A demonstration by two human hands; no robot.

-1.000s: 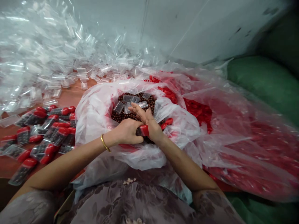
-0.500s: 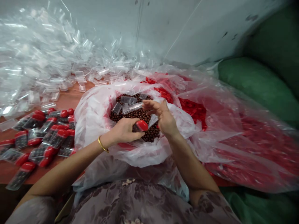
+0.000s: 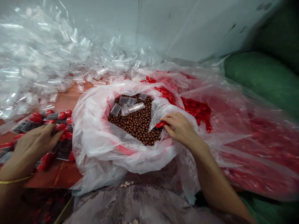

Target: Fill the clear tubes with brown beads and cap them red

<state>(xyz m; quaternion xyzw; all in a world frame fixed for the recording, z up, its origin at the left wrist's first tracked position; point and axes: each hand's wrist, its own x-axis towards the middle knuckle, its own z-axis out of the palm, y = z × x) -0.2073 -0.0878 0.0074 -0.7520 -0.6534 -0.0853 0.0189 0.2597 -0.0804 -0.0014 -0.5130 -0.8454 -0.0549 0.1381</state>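
My left hand [image 3: 35,141] lies out to the left on a pile of filled tubes with red caps [image 3: 63,124], fingertips on one of them; whether it still grips a tube is unclear. My right hand [image 3: 181,128] pinches a red cap [image 3: 160,124] at the right rim of a white plastic bag [image 3: 93,130]. That bag holds small brown balls [image 3: 137,123]. A few empty clear tubes [image 3: 127,107] rest on the balls at the far side.
A big heap of empty clear tubes [image 3: 46,62] covers the brown table [image 3: 63,99] at back left. A clear bag of loose red caps [image 3: 198,110] spreads to the right. Green sacks [image 3: 261,77] stand at the far right against a pale wall [image 3: 187,28].
My left hand carried the capped, filled tube from over the bag out left to the pile. My right hand dropped to the bag's right rim and took hold of a red cap.
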